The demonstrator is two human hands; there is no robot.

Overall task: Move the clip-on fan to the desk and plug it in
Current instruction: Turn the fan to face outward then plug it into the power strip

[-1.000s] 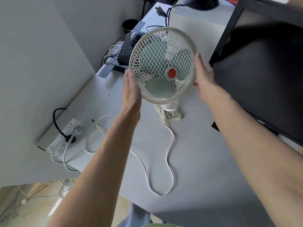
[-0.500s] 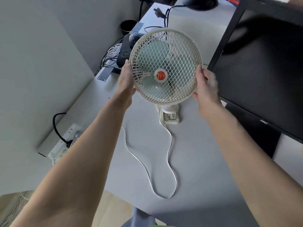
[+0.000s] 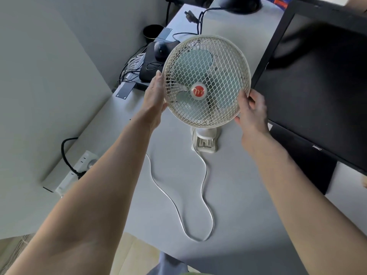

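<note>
The cream clip-on fan [image 3: 206, 80], with a wire mesh guard and a red centre badge, stands on the grey desk [image 3: 248, 205] on its clip base [image 3: 205, 141]. My left hand [image 3: 155, 96] lies flat against the left rim of the guard. My right hand [image 3: 251, 110] grips the guard's lower right rim. The fan's white cord [image 3: 204, 187] loops across the desk towards a white power strip [image 3: 77, 169] at the left edge; my left forearm hides where the cord ends.
A black monitor [image 3: 317, 86] stands right next to the fan. Behind the fan lie a black device with tangled cables [image 3: 151, 64], a black cup [image 3: 152, 32] and a lamp base [image 3: 238, 2]. Grey partition walls close off the left side.
The fan head has tilted and turned more towards me, with the badge lower in the guard. Both hands stayed on the rim. My left forearm now covers the plug end of the cord.
</note>
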